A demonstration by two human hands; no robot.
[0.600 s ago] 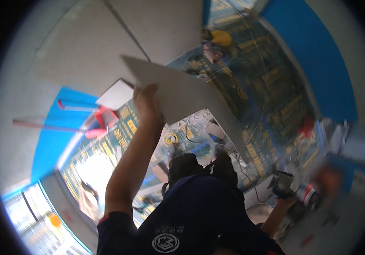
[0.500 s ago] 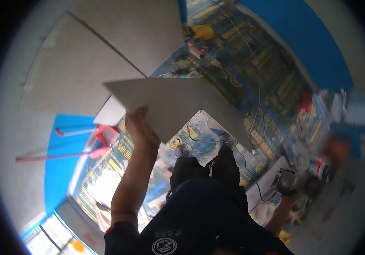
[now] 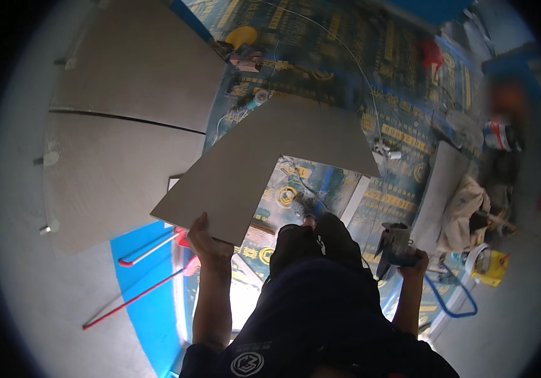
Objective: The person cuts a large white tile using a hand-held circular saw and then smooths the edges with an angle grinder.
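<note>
- The left hand (image 3: 212, 244) is clamped on the near left edge of a grey board (image 3: 239, 170).
- Its long way runs away and right, above the floor (image 3: 402, 183).
- The right hand (image 3: 414, 264), farther off, grips a power tool (image 3: 397, 238).
- A grey wall (image 3: 125, 170) stands left.

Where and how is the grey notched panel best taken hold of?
The grey notched panel is probably best pinched at the near edge of its left leg, coming from the near side, thumb on top and fingers underneath. It is broad and flat, so a thin edge suits a pinch. The left hand grips there; the right hand holds a tool.
</note>
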